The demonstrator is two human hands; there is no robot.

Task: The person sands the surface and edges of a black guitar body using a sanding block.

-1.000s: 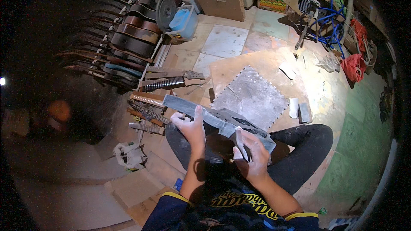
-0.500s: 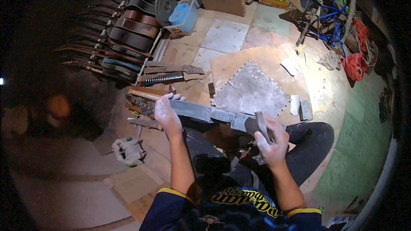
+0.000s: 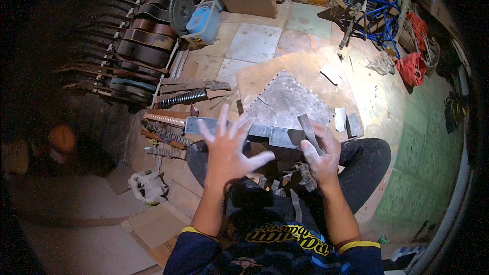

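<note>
My left hand (image 3: 230,145) is spread, palm down, fingers apart and dusted with pale powder. Beneath and beyond its fingers runs a long, flat, dusty grey bar (image 3: 261,131), crossing above my lap. The hand hides part of the bar, so contact is unclear. At the bar's right end, my right hand (image 3: 324,148) grips a narrow flat grey strip (image 3: 309,133) between thumb and fingers. Whether this hand also supports the bar is hidden. On a brown board (image 3: 254,74) ahead lies a dusty grey mat (image 3: 293,99) with a notched edge.
Left of my knees lie several guitar necks (image 3: 181,99). Guitars (image 3: 147,38) stand in a row at the far left beside a clear bin (image 3: 205,25). A grey block (image 3: 352,125) and white paper (image 3: 340,118) lie right. Blue hose (image 3: 389,12) coils at the back right.
My left hand has let go of the bar's left end and moved right and nearer, fingers spreading. My right hand stays at the right end with the strip. The whole view shifted slightly.
</note>
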